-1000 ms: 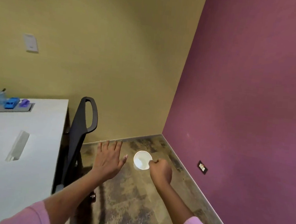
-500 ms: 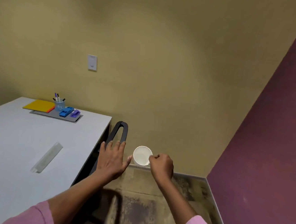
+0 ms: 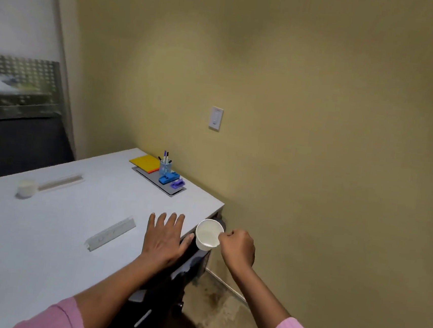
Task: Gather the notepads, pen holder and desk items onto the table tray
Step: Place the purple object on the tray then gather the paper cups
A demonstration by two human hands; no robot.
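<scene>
My right hand point(image 3: 237, 248) pinches a white cup point(image 3: 208, 234) by its rim, just off the table's right edge. My left hand point(image 3: 165, 235) is spread flat with straight fingers over the table's right edge, holding nothing. At the far corner of the white table point(image 3: 45, 226) lies a grey tray point(image 3: 166, 188). On the tray sit a yellow notepad point(image 3: 145, 162), a clear blue pen holder point(image 3: 165, 168) with pens, a blue desk item point(image 3: 168, 179) and a small purple one point(image 3: 177, 184).
A second white cup point(image 3: 26, 188) stands on the table at the left. Two cable slots point(image 3: 111, 233) point(image 3: 61, 182) are set into the tabletop. A black chair point(image 3: 172, 278) sits below the table edge under my arms. A wall switch point(image 3: 215, 118) is on the yellow wall.
The view has swung left from the floor corner to the table. My right hand has carried the white cup along to the table's right edge, and my left hand is now over the tabletop.
</scene>
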